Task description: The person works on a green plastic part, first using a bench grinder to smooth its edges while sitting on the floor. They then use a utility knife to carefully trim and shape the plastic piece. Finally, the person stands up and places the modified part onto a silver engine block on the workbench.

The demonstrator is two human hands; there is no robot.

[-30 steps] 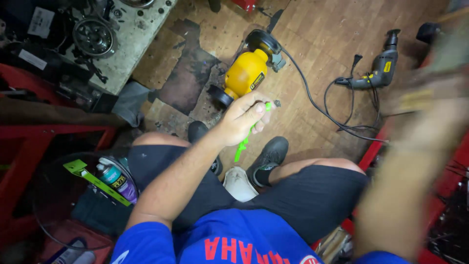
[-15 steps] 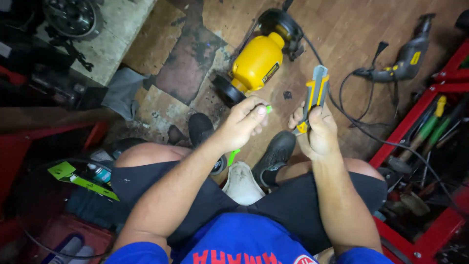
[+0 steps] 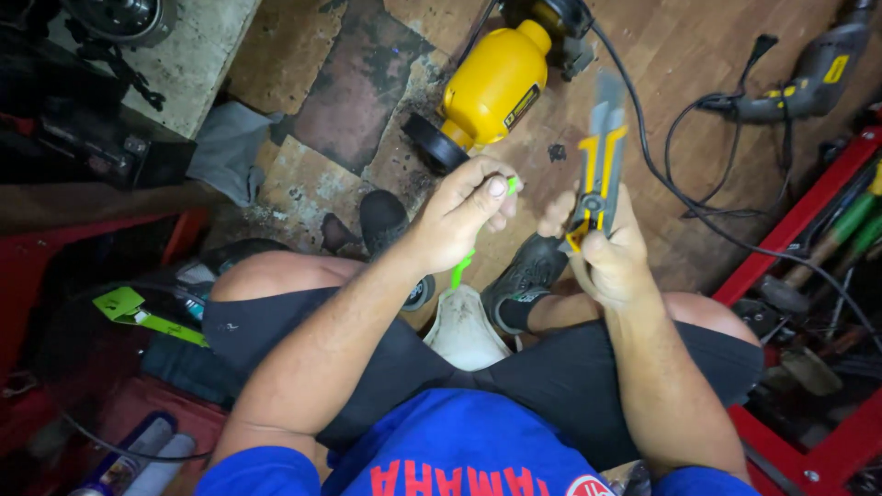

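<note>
Worn wooden floor (image 3: pixel 735 55), patched with dark stained tiles, cluttered workshop. A yellow angle grinder (image 3: pixel 491 87) lies just ahead of our knees, its black cord trailing right toward a grey power drill (image 3: pixel 799 83). Red metal frame (image 3: pixel 799 230) at right, tools stacked inside. We sit low, knees apart, black shoes (image 3: pixel 524 276) on the floor. Our left hand (image 3: pixel 464 216) pinches a thin green strip (image 3: pixel 464 266), fingers curled closed around its upper end; the rest hangs down between our knees. Our right hand (image 3: pixel 611 253) is wrapped tight around a yellow-and-grey utility knife (image 3: pixel 597 170), blade end pointing up and away, just beside the left hand.
</note>
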